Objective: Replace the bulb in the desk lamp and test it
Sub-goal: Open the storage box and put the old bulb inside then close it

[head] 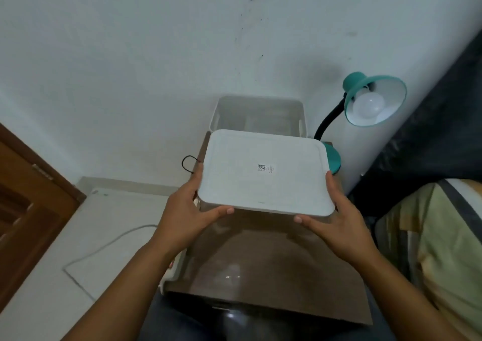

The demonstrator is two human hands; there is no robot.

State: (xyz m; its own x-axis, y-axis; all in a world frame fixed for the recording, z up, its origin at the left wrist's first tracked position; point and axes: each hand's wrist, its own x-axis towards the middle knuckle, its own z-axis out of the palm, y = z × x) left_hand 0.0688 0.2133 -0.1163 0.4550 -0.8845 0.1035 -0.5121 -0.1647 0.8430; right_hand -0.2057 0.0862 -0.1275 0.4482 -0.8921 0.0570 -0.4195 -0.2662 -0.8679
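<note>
My left hand (191, 205) and right hand (336, 210) clasp the white lid (263, 173) by its sides, level above the worktop (260, 262), baring the storage box (258, 113) beside the lamp (373, 100).

both hands (193, 210) gripping white lid (263, 171); teal desk lamp (365, 106) beside open bin (258, 115)

Both forearms outstretched, left hand (193, 205) and right hand (336, 210) clamped, thumbs forward.
</note>
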